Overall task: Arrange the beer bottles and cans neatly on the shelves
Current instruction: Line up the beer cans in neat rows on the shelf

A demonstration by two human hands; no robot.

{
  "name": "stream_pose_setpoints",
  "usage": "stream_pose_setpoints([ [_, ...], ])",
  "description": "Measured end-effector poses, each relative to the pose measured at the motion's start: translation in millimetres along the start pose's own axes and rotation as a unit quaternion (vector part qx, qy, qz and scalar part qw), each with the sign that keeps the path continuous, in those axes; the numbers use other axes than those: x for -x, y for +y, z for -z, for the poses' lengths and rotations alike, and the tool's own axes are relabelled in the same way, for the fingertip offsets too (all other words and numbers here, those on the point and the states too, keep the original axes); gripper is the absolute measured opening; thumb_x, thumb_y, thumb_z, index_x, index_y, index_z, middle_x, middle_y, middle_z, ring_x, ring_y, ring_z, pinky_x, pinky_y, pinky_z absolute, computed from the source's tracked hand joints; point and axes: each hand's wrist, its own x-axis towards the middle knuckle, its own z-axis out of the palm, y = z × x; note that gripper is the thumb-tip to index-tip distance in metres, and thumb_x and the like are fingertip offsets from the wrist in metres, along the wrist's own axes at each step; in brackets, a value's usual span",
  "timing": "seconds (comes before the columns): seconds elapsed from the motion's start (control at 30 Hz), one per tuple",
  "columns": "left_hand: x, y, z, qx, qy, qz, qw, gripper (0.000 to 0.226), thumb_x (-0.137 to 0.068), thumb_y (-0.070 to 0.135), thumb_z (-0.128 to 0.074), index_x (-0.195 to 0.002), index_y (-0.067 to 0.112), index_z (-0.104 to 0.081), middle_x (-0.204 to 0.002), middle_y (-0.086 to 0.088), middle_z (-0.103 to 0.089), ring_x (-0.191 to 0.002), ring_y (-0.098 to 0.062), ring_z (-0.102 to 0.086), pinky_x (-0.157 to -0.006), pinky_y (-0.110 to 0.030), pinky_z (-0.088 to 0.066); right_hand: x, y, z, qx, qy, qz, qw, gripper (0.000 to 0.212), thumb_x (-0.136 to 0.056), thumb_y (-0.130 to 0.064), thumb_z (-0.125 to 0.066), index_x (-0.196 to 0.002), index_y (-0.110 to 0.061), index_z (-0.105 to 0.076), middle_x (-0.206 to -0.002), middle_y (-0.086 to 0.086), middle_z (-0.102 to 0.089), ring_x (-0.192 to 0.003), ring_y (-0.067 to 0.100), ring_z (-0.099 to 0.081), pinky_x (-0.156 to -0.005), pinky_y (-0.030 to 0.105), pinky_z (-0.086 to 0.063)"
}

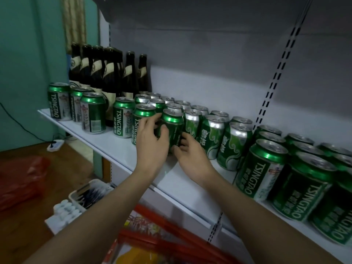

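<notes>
At frame centre, the left hand (150, 143) and right hand (190, 155) both gripped one green aluminium beer can (172, 128), fingers curled round it, on the white metal shelf (114, 147); it seemed mid-alignment, needing a nudge back into its row; bare shelf lay in front; dark glass bottles (106, 73) stood upper left.

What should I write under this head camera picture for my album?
Both hands, left hand and right hand, grip one green can on the white shelf, dark bottles behind.
</notes>
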Motion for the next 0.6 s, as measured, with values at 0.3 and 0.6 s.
stream_pose_setpoints([
  [0.3, 3, 0, -1, 0.034, -0.112, 0.023, 0.993, 0.062, -0.082, 0.034, -0.078, -0.131, 0.038, -0.040, -0.128, 0.007, -0.056, -0.120, -0.014, -0.057, -0.099, -0.041, -0.052, 8, -2, 12, -0.080, 0.112, 0.022, 0.990, 0.029, -0.097, -0.008, -0.060, -0.126, -0.011, -0.059, -0.100, -0.016, -0.061, -0.089, -0.007, -0.060, -0.075, 0.004, -0.048],
  [0.6, 0, -6, -3, 0.155, -0.095, 0.080, 0.980, 0.038, -0.097, 0.035, -0.058, -0.130, 0.030, -0.039, -0.124, 0.003, -0.061, -0.112, -0.006, -0.061, -0.096, -0.035, -0.052, 6, -5, 21, -0.110, 0.126, 0.061, 0.984, 0.032, -0.104, -0.004, -0.036, -0.104, -0.023, -0.062, -0.102, 0.000, -0.064, -0.086, -0.001, -0.062, -0.072, 0.014, -0.051],
])
